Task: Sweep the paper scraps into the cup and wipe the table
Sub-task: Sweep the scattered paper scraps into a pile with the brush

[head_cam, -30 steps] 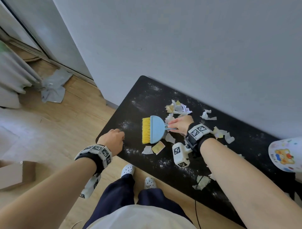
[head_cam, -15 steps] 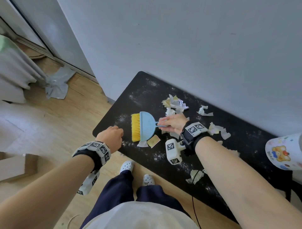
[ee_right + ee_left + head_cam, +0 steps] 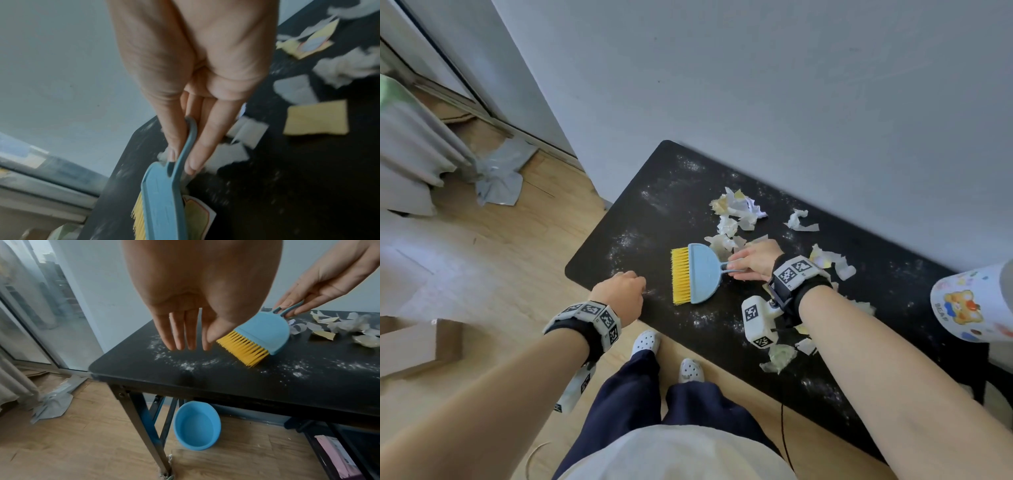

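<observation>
A blue hand brush (image 3: 697, 274) with yellow bristles lies flat on the black table (image 3: 661, 192), bristles pointing left. My right hand (image 3: 751, 262) pinches its loop handle between thumb and fingers (image 3: 191, 155). A yellow scrap (image 3: 197, 217) pokes out from under the brush. Torn paper scraps (image 3: 736, 209) lie behind and right of the brush, with more scraps (image 3: 779, 356) near the front edge. My left hand (image 3: 621, 294) hovers over the table's front left edge just left of the bristles, fingers (image 3: 189, 337) straight and holding nothing. The printed paper cup (image 3: 976, 305) stands at the far right.
White powder (image 3: 185, 365) dusts the tabletop. A blue bowl (image 3: 196, 425) lies on the wood floor under the table. The grey wall runs close behind the table. A cardboard box (image 3: 417, 346) sits on the floor to the left, and my feet (image 3: 645, 339) stand by the front edge.
The brush has slid over the two scraps that lay beside its near edge, and they no longer show in the head view. My left hand is nearer the bristles.
</observation>
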Available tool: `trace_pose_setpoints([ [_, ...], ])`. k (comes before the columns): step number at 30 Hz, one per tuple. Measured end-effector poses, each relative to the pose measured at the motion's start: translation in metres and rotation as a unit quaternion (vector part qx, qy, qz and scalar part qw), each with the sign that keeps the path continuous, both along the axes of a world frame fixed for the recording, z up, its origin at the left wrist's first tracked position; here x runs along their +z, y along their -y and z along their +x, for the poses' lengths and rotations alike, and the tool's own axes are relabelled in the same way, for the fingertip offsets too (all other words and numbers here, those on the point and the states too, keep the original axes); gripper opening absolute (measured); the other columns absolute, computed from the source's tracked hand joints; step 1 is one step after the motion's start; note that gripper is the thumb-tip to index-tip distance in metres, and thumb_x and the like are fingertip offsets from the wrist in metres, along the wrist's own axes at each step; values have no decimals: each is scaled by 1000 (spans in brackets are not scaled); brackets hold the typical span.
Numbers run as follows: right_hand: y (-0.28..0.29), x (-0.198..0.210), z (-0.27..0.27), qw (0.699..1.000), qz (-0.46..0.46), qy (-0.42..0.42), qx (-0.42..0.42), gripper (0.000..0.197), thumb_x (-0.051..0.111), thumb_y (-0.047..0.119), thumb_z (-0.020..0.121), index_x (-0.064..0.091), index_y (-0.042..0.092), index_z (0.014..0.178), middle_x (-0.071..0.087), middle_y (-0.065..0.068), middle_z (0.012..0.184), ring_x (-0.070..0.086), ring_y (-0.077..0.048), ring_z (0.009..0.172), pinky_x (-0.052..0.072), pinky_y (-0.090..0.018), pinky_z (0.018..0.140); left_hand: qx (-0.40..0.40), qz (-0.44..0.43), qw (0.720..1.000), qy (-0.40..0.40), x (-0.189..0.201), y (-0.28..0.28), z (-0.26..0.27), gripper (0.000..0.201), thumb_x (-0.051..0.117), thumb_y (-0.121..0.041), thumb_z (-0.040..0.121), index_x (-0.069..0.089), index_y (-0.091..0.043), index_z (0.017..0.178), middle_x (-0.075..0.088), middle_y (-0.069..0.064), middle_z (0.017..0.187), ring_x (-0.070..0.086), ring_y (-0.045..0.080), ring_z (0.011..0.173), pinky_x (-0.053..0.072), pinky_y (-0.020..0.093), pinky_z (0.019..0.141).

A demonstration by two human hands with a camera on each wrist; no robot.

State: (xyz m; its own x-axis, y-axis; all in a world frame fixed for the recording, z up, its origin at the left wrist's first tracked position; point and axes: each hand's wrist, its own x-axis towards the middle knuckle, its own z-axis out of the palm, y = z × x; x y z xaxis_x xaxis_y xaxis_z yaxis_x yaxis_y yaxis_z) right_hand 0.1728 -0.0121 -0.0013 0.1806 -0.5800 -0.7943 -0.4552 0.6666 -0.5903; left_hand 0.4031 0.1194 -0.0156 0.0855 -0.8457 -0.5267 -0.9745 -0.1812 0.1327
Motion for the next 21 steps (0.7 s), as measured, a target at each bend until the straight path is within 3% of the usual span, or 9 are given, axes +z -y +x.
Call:
trace_pose_setpoints([
  [3,4,3,-27,999,-21,-17,-38,8,67,-7,80,66,-1,87,68,-21,97,70,-27,88,59,-27,71,-31,5,999,12,2,13,-11,28,36,-21,97,56,-18,117,56,1,120,52,21,112,51,40,92],
  [5,6,8,-36,997,-26,14,-66,8,68,-7,80,65,-1,85,68,-22,99,70,-26,88,59,-27,71,-54,10,998,21,5,22,-16,30,35,-22,97,55,-17,119,55,2,122,51,21,114,50,39,93],
  [8,18,23,-34,990,-55,94,-92,19,67,-7,80,64,-8,99,68,-19,92,70,-19,75,59,-25,70,-90,14,995,46,12,37,-18,29,37,-23,97,53,-15,121,53,3,123,49,23,118,48,38,94],
  [12,49,50,-15,976,-142,124,-109,33,69,-9,77,61,-13,109,67,-24,99,68,-25,80,59,-28,75,-113,-9,992,56,19,64,-14,27,38,-22,97,54,-14,117,55,4,121,49,24,118,48,39,93],
  [14,64,58,-5,968,-204,85,-116,33,71,-9,75,63,-10,108,68,-21,96,67,-21,76,59,-24,72,-123,-20,991,48,24,79,-11,27,36,-22,97,54,-14,116,55,4,120,50,24,118,47,39,92],
  [16,78,61,2,949,-298,8,-99,29,75,-4,74,69,-3,103,71,-18,98,69,-19,78,59,-28,77,-136,-24,990,40,25,94,-9,27,36,-22,97,55,-14,115,56,4,119,50,24,117,48,39,92],
  [19,90,63,7,888,-438,-142,10,21,73,7,78,74,6,99,73,-10,99,69,-20,90,53,-33,90,-152,-31,988,25,27,107,-13,28,34,-25,98,55,-14,114,56,4,119,50,23,117,47,38,93],
  [21,103,58,21,845,-479,-224,81,18,67,6,83,74,7,99,74,-13,95,67,-28,86,52,-33,85,-169,-35,985,11,24,126,-6,31,34,-29,98,55,-14,115,56,3,120,50,23,117,47,37,93],
])
